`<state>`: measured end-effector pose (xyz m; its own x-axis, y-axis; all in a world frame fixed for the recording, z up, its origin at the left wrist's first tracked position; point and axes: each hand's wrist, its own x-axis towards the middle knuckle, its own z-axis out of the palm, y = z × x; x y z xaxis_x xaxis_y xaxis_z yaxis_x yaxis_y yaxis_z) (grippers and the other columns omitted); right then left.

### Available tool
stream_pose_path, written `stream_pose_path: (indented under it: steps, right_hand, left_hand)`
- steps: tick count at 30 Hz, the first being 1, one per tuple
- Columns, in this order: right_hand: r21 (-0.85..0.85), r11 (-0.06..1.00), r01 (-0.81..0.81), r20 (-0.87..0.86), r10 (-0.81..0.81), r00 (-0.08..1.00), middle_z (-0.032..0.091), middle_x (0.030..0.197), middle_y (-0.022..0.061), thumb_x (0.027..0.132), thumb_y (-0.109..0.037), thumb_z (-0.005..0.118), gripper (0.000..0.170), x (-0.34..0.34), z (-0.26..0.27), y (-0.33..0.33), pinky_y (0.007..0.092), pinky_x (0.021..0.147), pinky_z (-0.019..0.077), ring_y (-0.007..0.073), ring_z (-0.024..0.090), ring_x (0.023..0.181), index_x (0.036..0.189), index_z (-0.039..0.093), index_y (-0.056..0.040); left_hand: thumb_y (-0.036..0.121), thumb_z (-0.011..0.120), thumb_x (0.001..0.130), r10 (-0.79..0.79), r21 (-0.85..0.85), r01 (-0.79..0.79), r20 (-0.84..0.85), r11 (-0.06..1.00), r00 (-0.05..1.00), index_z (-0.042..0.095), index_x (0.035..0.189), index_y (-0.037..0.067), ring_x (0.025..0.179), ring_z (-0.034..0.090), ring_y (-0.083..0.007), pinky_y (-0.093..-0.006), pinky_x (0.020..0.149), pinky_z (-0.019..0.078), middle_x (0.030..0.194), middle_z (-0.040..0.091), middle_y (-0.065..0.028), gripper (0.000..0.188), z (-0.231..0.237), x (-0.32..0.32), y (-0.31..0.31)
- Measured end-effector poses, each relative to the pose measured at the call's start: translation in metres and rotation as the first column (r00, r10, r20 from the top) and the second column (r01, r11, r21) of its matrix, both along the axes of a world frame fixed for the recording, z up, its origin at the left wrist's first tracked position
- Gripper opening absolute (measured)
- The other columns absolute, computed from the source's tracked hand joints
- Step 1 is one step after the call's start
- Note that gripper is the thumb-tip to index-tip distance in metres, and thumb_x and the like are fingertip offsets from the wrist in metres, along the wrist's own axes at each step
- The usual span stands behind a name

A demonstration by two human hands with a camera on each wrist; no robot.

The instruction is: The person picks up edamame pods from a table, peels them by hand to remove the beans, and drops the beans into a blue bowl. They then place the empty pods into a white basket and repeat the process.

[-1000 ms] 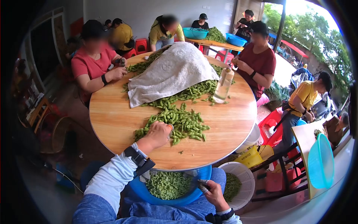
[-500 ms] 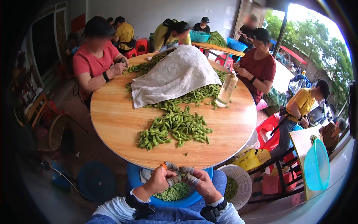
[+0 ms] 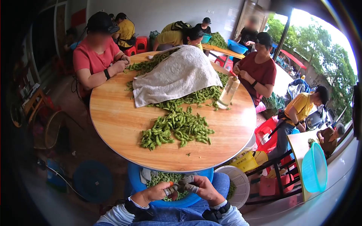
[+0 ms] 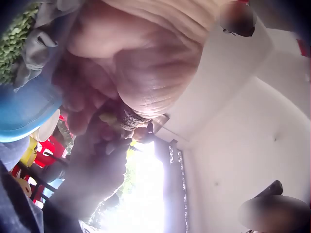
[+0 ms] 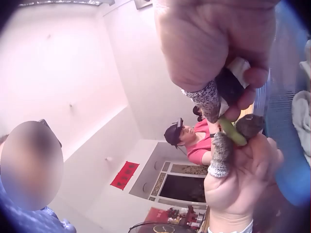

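At the near side of a round light-wood table (image 3: pixel 113 124), the left hand (image 3: pixel 155 191) and right hand (image 3: pixel 207 189) pinch a small green bean pod (image 5: pixel 234 133) between them, above a round blue plastic basin (image 3: pixel 134 176) holding pale-green shelled beans (image 3: pixel 164 178).

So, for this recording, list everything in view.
round table: one, wood-coloured, centre
bean pods: many, green, heaped on the table
cloth: one, greyish white, draped over the heap
bottle: one, clear, right of the cloth
tub: one, blue, below near table edge
shelled beans: many, pale green, in the tub
basket: one, white, right of the tub
bag: one, yellow, beyond the basket
stools: several, red, around the room
containers: two, turquoise, far table and right-hand table
basin: one, blue, far table
other people: several, mixed tops, around the room
left grip: one, grey-wrapped fingertips, pinching one pod
right grip: one, grey-wrapped thumb, pinching the same pod
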<state>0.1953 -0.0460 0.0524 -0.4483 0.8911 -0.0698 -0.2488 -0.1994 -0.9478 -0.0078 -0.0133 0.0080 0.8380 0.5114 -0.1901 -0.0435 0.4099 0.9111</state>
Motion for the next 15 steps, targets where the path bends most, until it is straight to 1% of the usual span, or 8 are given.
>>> stream_pose_path:
  steps: [4,6,7,9,11,12,14,15]
  right_hand:
    - [0.028,0.999,-0.035,0.006,0.035,0.999,0.058,0.098,0.0057,0.082,-0.01,0.054,0.025,0.006,-0.004,0.0,0.0257,0.082,0.0396,0.0116,0.051,0.09,0.103,0.053,0.0029]
    - [0.037,0.998,-0.06,-0.001,0.06,0.998,0.057,0.098,0.0055,0.082,-0.01,0.054,0.026,0.01,-0.012,0.001,0.0254,0.082,0.0395,0.0115,0.051,0.091,0.104,0.052,0.003]
    - [0.035,0.999,0.005,0.003,-0.005,1.0,0.057,0.098,0.0051,0.082,-0.01,0.054,0.026,0.008,-0.01,0.001,0.025,0.081,0.0396,0.0112,0.051,0.091,0.104,0.052,0.0029]
    - [0.001,0.993,0.122,0.01,-0.122,0.993,0.057,0.097,0.0043,0.082,-0.01,0.054,0.027,0.002,-0.001,0.002,0.0242,0.08,0.0398,0.0106,0.051,0.09,0.105,0.051,0.0028]
    - [0.002,0.982,0.19,0.102,-0.189,0.977,0.057,0.096,0.0031,0.082,-0.01,0.054,0.029,0.007,0.001,0.004,0.0234,0.079,0.0398,0.0096,0.051,0.088,0.108,0.05,0.0023]
    - [-0.026,0.984,0.178,0.096,-0.174,0.98,0.057,0.095,0.0027,0.082,-0.011,0.054,0.028,0.01,0.004,0.005,0.0231,0.078,0.0396,0.0092,0.051,0.087,0.107,0.051,0.0021]
    - [-0.062,0.985,0.16,0.091,-0.154,0.984,0.057,0.094,0.0026,0.083,-0.015,0.054,0.026,0.01,0.002,0.005,0.023,0.079,0.0391,0.0095,0.051,0.087,0.103,0.054,0.0015]
    - [-0.067,0.986,0.149,0.072,-0.145,0.987,0.057,0.094,0.0026,0.083,-0.016,0.054,0.025,0.01,0.002,0.005,0.0229,0.079,0.0389,0.0097,0.051,0.087,0.102,0.054,0.0012]
  left_hand:
    - [0.021,0.046,0.086,-0.036,-0.118,0.047,0.095,0.992,0.995,0.053,0.084,0.004,0.061,0.046,-0.0074,-0.0217,0.057,0.036,0.067,0.052,0.0004,0.018,0.003,0.004,-0.003]
    - [0.022,0.048,0.086,-0.087,-0.086,0.1,0.142,0.991,0.986,0.053,0.088,0.006,0.06,0.045,-0.0053,-0.0193,0.055,0.0345,0.067,0.05,0.0027,0.017,-0.004,0.006,0.001]
    - [0.022,0.049,0.085,-0.104,-0.078,0.118,0.165,0.99,0.981,0.053,0.091,0.006,0.06,0.044,-0.0042,-0.0181,0.054,0.0338,0.067,0.049,0.0039,0.017,-0.007,0.006,0.0]
    - [0.029,0.052,0.084,0.066,0.105,-0.075,0.086,0.992,0.994,0.055,0.09,0.006,0.059,0.043,-0.0036,-0.0194,0.051,0.035,0.065,0.047,0.0055,0.024,0.014,0.011,-0.002]
    - [0.028,0.052,0.084,0.249,0.434,-0.202,-0.053,0.878,0.967,0.054,0.093,0.003,0.059,0.05,-0.011,-0.0238,0.054,0.0385,0.066,0.052,0.0,0.027,0.019,0.011,0.002]
    - [0.026,0.053,0.083,0.347,0.544,-0.278,-0.025,0.792,0.938,0.054,0.089,0.003,0.058,0.051,-0.0134,-0.0255,0.053,0.039,0.065,0.052,-0.0024,0.024,0.025,0.014,0.002]
    - [0.02,0.055,0.081,0.505,0.739,-0.383,0.067,0.554,0.86,0.054,0.082,0.001,0.057,0.052,-0.0184,-0.0289,0.052,0.04,0.062,0.053,-0.0071,0.019,0.04,0.022,0.0]
    - [0.019,0.057,0.078,0.525,0.822,-0.316,0.025,0.473,0.851,0.054,0.083,0.001,0.059,0.054,-0.0218,-0.0303,0.052,0.0409,0.063,0.054,-0.0098,0.019,0.04,0.022,0.001]
